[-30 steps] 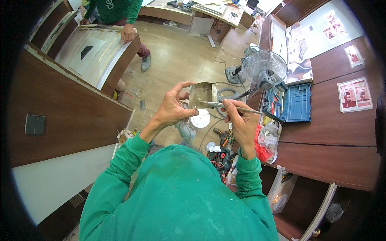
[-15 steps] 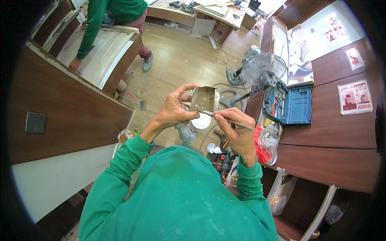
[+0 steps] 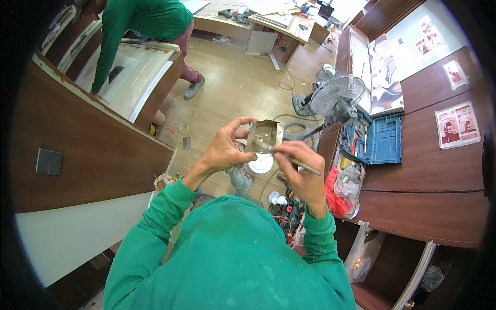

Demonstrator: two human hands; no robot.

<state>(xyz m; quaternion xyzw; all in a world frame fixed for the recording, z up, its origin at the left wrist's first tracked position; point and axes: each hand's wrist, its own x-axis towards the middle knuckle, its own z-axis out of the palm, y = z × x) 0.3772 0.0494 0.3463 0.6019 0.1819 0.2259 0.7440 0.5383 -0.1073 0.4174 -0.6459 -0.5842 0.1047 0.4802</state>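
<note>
My left hand (image 3: 224, 146) grips a small, squarish open container (image 3: 265, 135) by its left side, thumb at the near edge and fingers along the far left. Its inside is brownish-grey, with pale wet-looking spots. In my right hand (image 3: 304, 168) is a thin-handled tool, perhaps a small brush (image 3: 311, 168), pinched between thumb and fingers. The handle points out to the right. The tool's pale, blurred tip lies over the inside of the container near its right edge; I cannot tell whether it touches.
Below the container are a round white lid or tub (image 3: 259, 164) and tools (image 3: 287, 209). A standing fan (image 3: 338, 97) and an open blue toolbox (image 3: 384, 139) stand right. At upper left, a co-worker in a green top (image 3: 150, 20) leans over a curved panel (image 3: 139, 67).
The tool's tip has moved from the container's near rim to over its inside. My left hand keeps its hold. The co-worker has bent further over the panel.
</note>
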